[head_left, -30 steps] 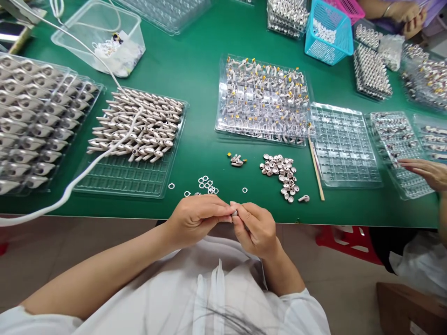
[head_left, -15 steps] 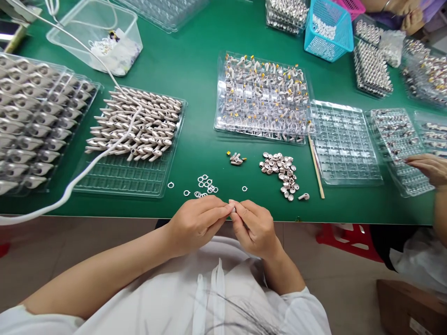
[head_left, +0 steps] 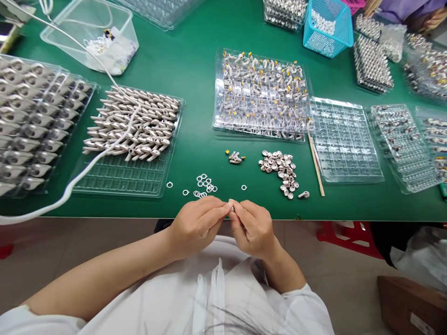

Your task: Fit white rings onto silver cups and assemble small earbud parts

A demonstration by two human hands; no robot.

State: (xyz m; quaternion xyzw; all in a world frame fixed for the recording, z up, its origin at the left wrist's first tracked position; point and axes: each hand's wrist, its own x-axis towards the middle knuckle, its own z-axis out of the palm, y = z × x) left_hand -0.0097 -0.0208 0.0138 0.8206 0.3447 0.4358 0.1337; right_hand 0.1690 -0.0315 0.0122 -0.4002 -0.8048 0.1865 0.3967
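Two hands (head_left: 223, 223), tiny part (head_left: 232, 209) between fingertips (pinched).

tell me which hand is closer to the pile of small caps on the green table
Right. The right hand sits just below-left of the pile of small caps; the left hand is farther left, under the loose rings.

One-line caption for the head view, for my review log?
Both hands, left hand and right hand, pinch a small part at the green table edge, near loose white rings.

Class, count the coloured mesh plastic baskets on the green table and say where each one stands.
2. A blue mesh plastic basket stands at the far right of the table; a pink mesh plastic basket sits just behind it, mostly cut off by the picture's top edge. Others may lie outside the view.
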